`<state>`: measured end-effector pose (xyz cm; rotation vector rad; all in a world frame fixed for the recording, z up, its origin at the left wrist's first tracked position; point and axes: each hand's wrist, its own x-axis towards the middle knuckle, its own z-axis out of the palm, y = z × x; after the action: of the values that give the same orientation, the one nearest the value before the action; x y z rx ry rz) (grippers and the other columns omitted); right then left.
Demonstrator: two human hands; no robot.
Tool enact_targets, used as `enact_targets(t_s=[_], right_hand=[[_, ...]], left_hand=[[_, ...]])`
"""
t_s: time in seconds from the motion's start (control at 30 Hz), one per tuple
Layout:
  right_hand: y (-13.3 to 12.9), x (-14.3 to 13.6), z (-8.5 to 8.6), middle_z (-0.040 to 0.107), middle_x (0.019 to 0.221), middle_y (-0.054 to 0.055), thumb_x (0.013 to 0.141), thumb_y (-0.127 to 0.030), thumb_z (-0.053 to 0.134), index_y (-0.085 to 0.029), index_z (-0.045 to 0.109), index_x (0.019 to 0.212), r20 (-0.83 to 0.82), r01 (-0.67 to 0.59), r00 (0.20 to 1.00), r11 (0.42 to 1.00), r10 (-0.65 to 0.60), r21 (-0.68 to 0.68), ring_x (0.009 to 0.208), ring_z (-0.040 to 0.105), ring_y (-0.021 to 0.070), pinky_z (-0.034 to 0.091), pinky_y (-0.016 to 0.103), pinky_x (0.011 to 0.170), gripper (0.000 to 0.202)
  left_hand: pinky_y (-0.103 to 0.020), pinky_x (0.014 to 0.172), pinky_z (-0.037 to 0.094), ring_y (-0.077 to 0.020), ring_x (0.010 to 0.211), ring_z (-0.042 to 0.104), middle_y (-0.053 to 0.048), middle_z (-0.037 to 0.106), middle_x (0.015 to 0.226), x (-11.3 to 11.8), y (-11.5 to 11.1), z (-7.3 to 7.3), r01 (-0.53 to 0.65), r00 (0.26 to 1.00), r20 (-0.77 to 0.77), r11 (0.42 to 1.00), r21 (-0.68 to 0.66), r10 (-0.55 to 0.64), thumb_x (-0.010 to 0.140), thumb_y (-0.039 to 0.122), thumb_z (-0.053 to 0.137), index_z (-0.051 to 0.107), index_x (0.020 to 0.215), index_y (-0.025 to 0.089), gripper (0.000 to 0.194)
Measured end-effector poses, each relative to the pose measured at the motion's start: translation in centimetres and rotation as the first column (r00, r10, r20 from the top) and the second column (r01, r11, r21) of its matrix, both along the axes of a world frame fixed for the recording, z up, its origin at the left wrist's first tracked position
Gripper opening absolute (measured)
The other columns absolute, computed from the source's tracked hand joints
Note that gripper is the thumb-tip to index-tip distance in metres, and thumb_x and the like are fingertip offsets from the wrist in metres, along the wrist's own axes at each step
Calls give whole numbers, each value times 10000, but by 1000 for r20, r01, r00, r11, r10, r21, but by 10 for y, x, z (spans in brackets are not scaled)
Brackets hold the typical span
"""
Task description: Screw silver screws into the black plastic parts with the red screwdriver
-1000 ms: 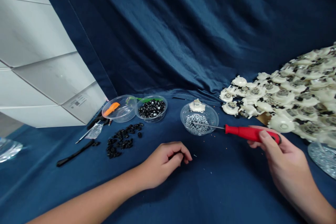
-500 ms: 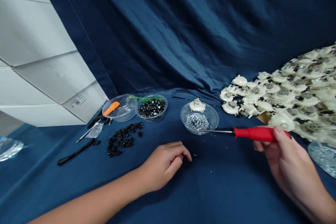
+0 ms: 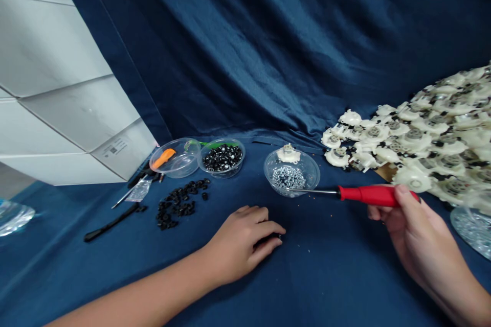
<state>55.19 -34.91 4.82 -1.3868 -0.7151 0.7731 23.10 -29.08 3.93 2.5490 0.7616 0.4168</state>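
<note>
My right hand [image 3: 420, 230] is wrapped round the red handle of a screwdriver [image 3: 368, 195]. The screwdriver's thin shaft points left, its tip at the near rim of a clear bowl [image 3: 315, 176] of small silver screws [image 3: 288, 178]. On that bowl's far side sits a cream plastic part [image 3: 288, 154]. My left hand [image 3: 249, 240] rests on the blue cloth in front of the bowl. Its thumb and forefinger close on a tiny silver screw [image 3: 280, 237]; the other fingers are curled.
Cream plastic parts [image 3: 416, 138] are heaped at the right, behind a clear container [image 3: 473, 227]. Left stand a bowl of black pieces [image 3: 222, 157] and a bowl with an orange item [image 3: 163, 158]. Loose black pieces [image 3: 178, 204] lie nearby. White boxes [image 3: 72, 97] rise at far left.
My left hand has shifted slightly right, and its thumb and forefinger have come together on the tiny screw that lay on the cloth. The screwdriver has slid slightly left.
</note>
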Motion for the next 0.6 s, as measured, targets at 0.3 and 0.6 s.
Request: enact_targets(t_s=[0.3,0.6], right_hand=[[1,4,4,653,724,7,868,-686,765,-232,705,876,-7,-6,1000,1000,6,20,720,545,175,436,249,678,458],[0,3,2,669,731,24,888,-683,743,-232,706,815,-50,-43,998,999,43,-9,751,574,186,485,246,720,459]], left_hand=[[-381,811,452,-217,845,653,-40,742,944,-1,2,-2,24,999,43,1000,-9,-24,1108,315,602,748,1063,223,178],[-334,775,411,-180,725,616,4,703,797,-1,4,-2,-12,990,134,989,-146,31,1093,454,634,646,916,201,309]])
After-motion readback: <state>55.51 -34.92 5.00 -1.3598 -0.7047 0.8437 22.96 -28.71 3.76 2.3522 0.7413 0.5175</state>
